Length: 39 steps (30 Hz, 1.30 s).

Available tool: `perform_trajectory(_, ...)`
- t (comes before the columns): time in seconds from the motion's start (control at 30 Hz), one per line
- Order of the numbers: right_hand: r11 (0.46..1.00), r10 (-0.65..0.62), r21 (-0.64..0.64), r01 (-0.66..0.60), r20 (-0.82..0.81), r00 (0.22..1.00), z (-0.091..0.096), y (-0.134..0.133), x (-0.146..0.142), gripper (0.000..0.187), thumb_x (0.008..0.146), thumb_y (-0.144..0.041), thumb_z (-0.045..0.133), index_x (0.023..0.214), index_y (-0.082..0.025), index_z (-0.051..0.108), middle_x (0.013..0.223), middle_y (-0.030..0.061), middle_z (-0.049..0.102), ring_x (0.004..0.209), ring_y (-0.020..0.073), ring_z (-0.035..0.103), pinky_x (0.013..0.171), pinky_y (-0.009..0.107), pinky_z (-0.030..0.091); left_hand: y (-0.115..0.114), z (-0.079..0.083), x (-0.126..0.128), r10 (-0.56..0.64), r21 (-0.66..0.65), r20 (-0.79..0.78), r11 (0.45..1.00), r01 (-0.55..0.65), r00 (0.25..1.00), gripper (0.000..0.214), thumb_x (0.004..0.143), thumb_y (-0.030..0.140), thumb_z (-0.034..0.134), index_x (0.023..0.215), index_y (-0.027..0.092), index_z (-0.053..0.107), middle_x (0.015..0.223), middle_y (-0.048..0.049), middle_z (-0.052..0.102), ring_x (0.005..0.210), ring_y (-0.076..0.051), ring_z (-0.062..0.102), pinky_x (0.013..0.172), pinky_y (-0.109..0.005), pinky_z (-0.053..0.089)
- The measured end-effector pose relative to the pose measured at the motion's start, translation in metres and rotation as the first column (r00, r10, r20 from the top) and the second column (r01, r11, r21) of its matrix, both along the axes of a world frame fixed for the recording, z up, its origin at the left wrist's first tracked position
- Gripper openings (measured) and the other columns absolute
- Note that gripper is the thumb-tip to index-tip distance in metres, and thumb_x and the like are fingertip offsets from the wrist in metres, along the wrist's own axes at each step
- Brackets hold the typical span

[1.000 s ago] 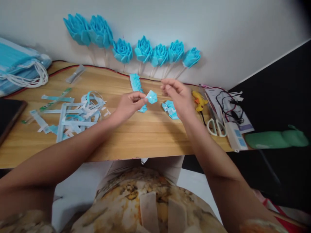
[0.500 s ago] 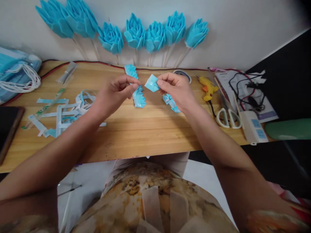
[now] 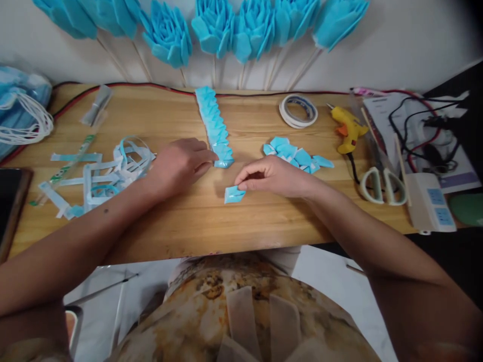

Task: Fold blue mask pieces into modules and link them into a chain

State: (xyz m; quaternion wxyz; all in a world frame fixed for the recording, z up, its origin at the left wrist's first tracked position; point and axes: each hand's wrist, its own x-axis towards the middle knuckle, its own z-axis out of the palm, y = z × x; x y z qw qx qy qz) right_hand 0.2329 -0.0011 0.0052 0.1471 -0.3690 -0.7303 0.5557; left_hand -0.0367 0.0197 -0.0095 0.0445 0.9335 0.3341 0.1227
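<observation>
A strip of overlapping blue folded petals runs away from me across the wooden table. At its near end, my left hand has its fingers bent together and closed on the strip's left edge; the exact grip is partly hidden. My right hand pinches one folded blue petal between thumb and fingertips, just in front of the strip's near end and apart from it. Beyond the right hand lies a small pile of loose blue petals, its near side close to the wrist.
Blue flowers on sticks lean against the back wall. To the right are a tape roll, a yellow glue gun, scissors and a white power strip. Cut scraps and a phone lie left.
Both hands have come down toward me, the left to the strip's near end. The right has brought the petal lower. The petal pile and tape roll show more fully, and the view has shifted.
</observation>
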Motion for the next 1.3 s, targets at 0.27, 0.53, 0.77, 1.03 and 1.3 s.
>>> perform_trajectory(0.27,0.982,-0.097,0.162,0.098,-0.009,0.995,-0.016,0.005,-0.012,0.007,0.087,-0.026,0.072,0.087,-0.02,0.075,0.078,-0.0023,0.075,0.069,0.0111,0.062,0.068,0.026,0.043,0.006,-0.027,-0.004,-0.056,0.108,0.209,0.994,0.033,0.976,0.031,0.108,0.031,0.048,0.102,0.025,0.078,0.083,-0.0053,0.073,0.077,-0.021,0.063,0.067,-0.035,0.044)
perform_trajectory(0.53,0.844,-0.198,0.502,0.188,-0.034,0.98,-0.028,-0.003,-0.013,0.007,0.096,-0.021,0.068,0.091,-0.021,0.072,0.087,0.0005,0.075,0.074,0.0132,0.061,0.069,0.026,0.044,0.002,-0.018,-0.002,-0.024,-0.016,0.213,0.999,0.028,0.977,0.033,0.109,0.03,0.048,0.105,0.022,0.079,0.089,-0.008,0.076,0.082,-0.023,0.067,0.069,-0.035,0.046)
perform_trajectory(0.77,0.75,-0.23,0.637,0.177,0.0,0.973,-0.036,-0.001,-0.016,0.012,0.102,-0.024,0.064,0.092,-0.023,0.069,0.087,0.0004,0.074,0.078,0.0156,0.064,0.076,0.03,0.048,0.002,-0.018,0.0,0.04,-0.107,0.22,0.994,-0.016,0.975,0.029,0.107,0.03,0.05,0.104,0.026,0.079,0.089,-0.0076,0.076,0.081,-0.024,0.067,0.071,-0.036,0.047)
perform_trajectory(1.03,0.729,-0.21,0.664,0.169,-0.018,0.978,-0.036,0.0,-0.017,0.016,0.105,-0.024,0.061,0.097,-0.025,0.074,0.094,0.0016,0.078,0.087,0.0181,0.071,0.081,0.034,0.053,0.002,-0.015,-0.001,0.025,-0.118,0.229,0.993,0.003,0.973,0.027,0.107,0.03,0.052,0.107,0.024,0.079,0.09,-0.0088,0.077,0.079,-0.023,0.067,0.07,-0.036,0.047)
perform_trajectory(1.3,0.716,-0.229,0.678,0.164,0.007,0.973,-0.035,0.001,-0.017,0.018,0.106,-0.024,0.059,0.099,-0.027,0.076,0.096,0.0019,0.078,0.09,0.0189,0.072,0.082,0.035,0.054,0.001,-0.017,0.0,-0.004,-0.064,0.266,0.998,0.022,0.964,0.025,0.106,0.024,0.055,0.106,0.019,0.079,0.089,-0.0093,0.076,0.077,-0.023,0.065,0.068,-0.035,0.046)
